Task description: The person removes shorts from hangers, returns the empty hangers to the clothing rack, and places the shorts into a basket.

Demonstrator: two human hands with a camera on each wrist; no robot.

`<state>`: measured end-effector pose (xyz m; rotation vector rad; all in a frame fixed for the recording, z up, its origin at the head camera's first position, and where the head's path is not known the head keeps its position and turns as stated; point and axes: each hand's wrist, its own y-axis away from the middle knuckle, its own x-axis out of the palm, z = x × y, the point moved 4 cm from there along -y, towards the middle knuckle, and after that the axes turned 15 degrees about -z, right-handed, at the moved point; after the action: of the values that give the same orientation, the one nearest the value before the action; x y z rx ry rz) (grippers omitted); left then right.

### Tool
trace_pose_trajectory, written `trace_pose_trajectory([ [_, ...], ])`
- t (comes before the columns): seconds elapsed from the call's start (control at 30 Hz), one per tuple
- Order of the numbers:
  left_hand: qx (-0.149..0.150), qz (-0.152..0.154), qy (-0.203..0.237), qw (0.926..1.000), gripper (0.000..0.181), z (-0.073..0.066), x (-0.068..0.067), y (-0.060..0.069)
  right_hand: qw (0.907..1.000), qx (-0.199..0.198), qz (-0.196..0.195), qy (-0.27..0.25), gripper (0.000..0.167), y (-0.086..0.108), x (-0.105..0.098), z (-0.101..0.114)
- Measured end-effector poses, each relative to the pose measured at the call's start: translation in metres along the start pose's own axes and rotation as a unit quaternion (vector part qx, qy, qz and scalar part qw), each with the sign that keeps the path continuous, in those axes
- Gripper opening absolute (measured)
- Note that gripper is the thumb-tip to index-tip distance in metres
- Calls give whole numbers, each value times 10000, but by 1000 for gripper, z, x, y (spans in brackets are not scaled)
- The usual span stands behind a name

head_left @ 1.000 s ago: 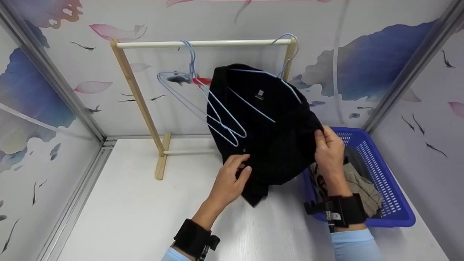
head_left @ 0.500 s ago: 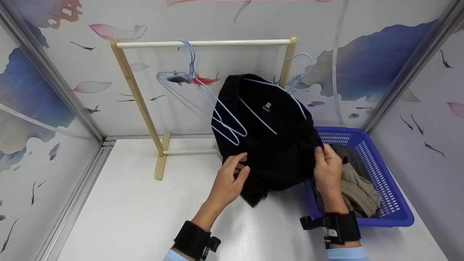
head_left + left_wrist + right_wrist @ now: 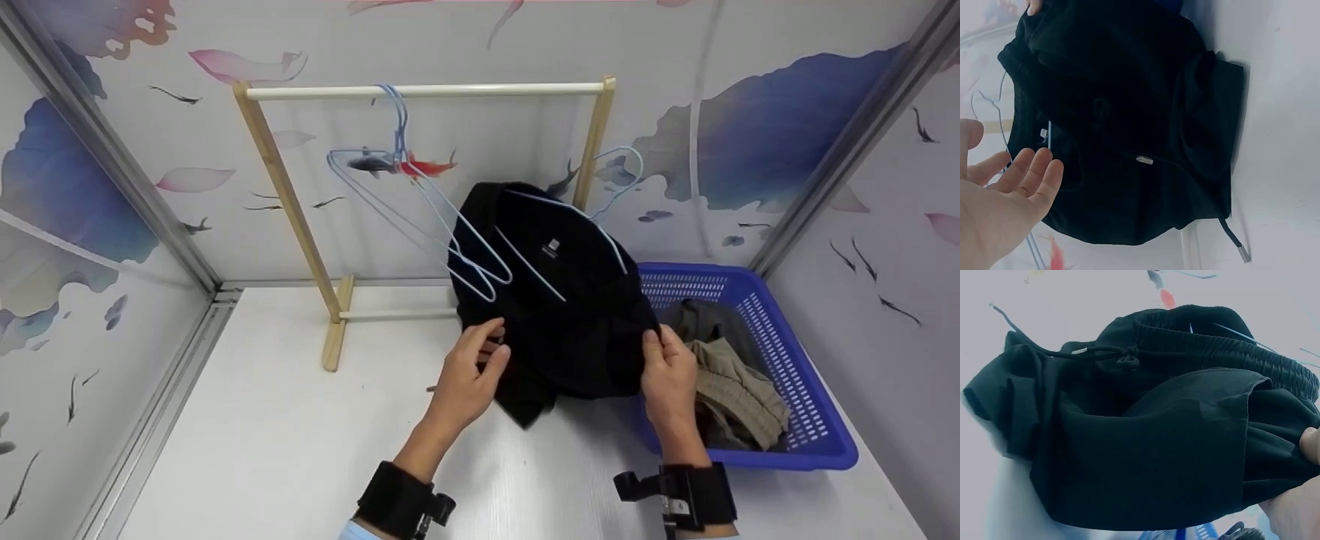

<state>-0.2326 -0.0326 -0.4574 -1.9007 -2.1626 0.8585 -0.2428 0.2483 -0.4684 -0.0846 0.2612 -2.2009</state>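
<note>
Black drawstring shorts hang in front of the rack, their elastic waistband facing up and a drawstring trailing. A light blue wire hanger sits inside the waist opening, its hook sticking out at the upper right, apart from the rod. My right hand grips the shorts' right side between thumb and fingers. Beside their left side is my left hand, its fingers loosely extended, holding nothing; whether the fingertips touch the cloth I cannot tell.
Light blue hangers hang on the white rod of a wooden rack, their lower ends overlapping the shorts in view. A blue basket at the right holds grey and khaki clothes. Patterned walls enclose the white table.
The shorts and the hanger inside them have moved down, away from the rod, and slightly right at first. My right hand has lowered with them. My left hand has hardly moved.
</note>
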Motion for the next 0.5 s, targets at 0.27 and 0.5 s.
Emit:
trace_pose_trajectory([
  [0.27,-163,-48,-106,9998,44,5,-3,3,9991,155,258,283,32,14,-1,-13],
  [0.5,-231,-158,-141,9995,43,12,-7,6,9966,416,485,530,29,24,0,-24],
])
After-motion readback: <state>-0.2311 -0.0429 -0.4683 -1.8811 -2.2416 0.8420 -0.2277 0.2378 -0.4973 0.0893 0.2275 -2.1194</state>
